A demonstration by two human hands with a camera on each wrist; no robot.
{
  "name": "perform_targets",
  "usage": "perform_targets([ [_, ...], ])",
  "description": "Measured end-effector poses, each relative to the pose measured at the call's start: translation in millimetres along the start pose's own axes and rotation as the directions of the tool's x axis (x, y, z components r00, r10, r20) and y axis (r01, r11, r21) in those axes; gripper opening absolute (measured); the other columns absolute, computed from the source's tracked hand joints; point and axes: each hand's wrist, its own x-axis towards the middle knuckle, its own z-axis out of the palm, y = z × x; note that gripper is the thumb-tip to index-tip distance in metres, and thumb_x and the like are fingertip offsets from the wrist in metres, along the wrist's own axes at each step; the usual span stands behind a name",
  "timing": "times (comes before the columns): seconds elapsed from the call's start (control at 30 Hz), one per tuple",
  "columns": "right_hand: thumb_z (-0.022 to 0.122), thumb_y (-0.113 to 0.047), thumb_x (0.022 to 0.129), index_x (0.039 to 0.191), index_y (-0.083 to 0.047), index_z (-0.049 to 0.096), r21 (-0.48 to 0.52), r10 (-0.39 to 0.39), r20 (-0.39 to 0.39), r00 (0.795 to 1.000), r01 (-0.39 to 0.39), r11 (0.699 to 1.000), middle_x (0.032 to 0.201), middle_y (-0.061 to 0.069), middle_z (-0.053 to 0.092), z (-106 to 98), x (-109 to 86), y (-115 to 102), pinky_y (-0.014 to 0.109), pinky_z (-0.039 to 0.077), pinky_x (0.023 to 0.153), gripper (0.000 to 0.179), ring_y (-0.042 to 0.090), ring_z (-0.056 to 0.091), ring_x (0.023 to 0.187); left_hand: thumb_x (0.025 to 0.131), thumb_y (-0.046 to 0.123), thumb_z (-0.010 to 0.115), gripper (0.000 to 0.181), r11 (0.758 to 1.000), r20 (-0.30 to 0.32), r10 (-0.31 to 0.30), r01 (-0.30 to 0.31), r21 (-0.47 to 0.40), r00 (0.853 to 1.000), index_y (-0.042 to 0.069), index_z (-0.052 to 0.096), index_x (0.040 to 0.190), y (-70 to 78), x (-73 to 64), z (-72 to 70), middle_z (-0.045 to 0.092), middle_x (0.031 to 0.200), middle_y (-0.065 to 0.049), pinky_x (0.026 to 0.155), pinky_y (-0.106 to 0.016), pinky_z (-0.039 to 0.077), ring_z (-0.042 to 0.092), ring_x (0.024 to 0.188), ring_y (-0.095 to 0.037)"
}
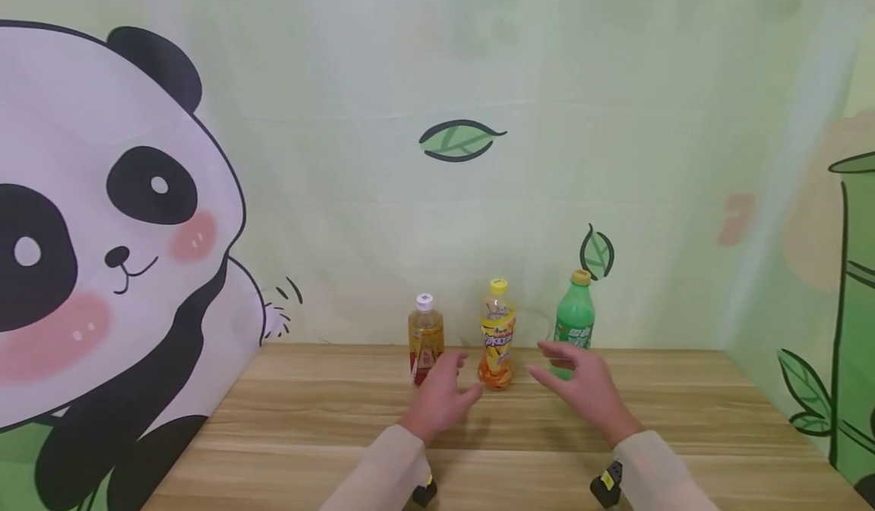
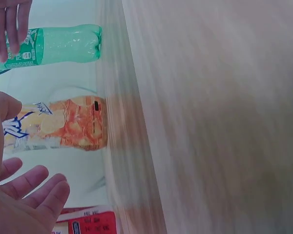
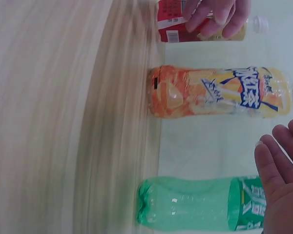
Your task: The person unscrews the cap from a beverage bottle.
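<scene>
Three drink bottles stand upright in a row near the back of the table. On the left is an amber bottle (image 1: 426,332) with a white cap and a red label. The middle one is an orange-and-yellow iced tea bottle (image 1: 497,336) with a yellow cap. To the right stands a green soda bottle (image 1: 576,313) with a gold cap. My left hand (image 1: 440,397) is in front of the amber bottle, thumb and fingers apart. My right hand (image 1: 588,386) is spread in front of the green bottle. Neither hand holds anything.
The wood-grain table (image 1: 307,420) ends at a pale green backdrop (image 1: 342,230) just behind the bottles. A large printed panda (image 1: 137,192) covers the backdrop's left side. Each wrist wears a small black device (image 1: 607,484).
</scene>
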Motion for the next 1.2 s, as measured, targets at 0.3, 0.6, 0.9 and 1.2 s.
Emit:
perform_targets([
  [0.3, 0.079, -0.047, 0.087, 0.137, -0.010, 0.062, 0.006, -0.006, -0.017, 1.000, 0.006, 1.000, 0.143, 0.012, 0.063, 11, 11.6, -12, 0.051, 0.055, 0.103, 0.065, 0.036, 0.065, 0.125, 0.094, 0.034, 0.073, 0.074, 1.000, -0.039, -0.020, 0.020, -0.017, 0.999, 0.001, 0.039, 0.150, 8.1, 5.7, 12.4, 0.052, 0.147, -0.018, 0.110, -0.052, 0.049, 0.055, 0.133, -0.035],
  [0.6, 0.080, -0.039, 0.088, 0.140, -0.007, 0.058, 0.051, 0.019, -0.029, 0.999, -0.017, 0.999, 0.146, 0.013, 0.060, 19, 26.6, -26, 0.051, 0.051, 0.109, 0.065, 0.036, 0.058, 0.133, 0.095, 0.034, 0.073, 0.077, 0.992, -0.029, -0.097, 0.094, -0.090, 0.995, 0.002, 0.035, 0.154, 18.1, 14.0, 16.8, 0.046, 0.153, -0.019, 0.112, -0.054, 0.047, 0.050, 0.139, -0.036],
  [0.9, 0.079, -0.046, 0.088, 0.140, -0.007, 0.058, 0.059, 0.064, -0.087, 0.994, -0.059, 0.997, 0.143, 0.013, 0.061, 28, 41.9, -32, 0.051, 0.051, 0.108, 0.068, 0.037, 0.058, 0.133, 0.088, 0.034, 0.082, 0.092, 0.973, -0.015, -0.148, 0.143, -0.179, 0.989, 0.002, 0.029, 0.157, 21.3, 18.4, 20.4, 0.042, 0.157, -0.021, 0.114, -0.058, 0.044, 0.047, 0.142, -0.040],
  [1.2, 0.077, -0.048, 0.089, 0.141, -0.007, 0.055, 0.110, 0.103, -0.105, 0.989, -0.092, 0.990, 0.146, 0.013, 0.058, 35, 52.4, -35, 0.051, 0.047, 0.113, 0.071, 0.036, 0.055, 0.136, 0.088, 0.037, 0.081, 0.092, 0.975, -0.022, -0.105, 0.099, -0.199, 0.994, 0.000, 0.031, 0.156, 20.7, 28.1, 27.5, 0.044, 0.155, -0.022, 0.113, -0.057, 0.045, 0.049, 0.139, -0.039],
])
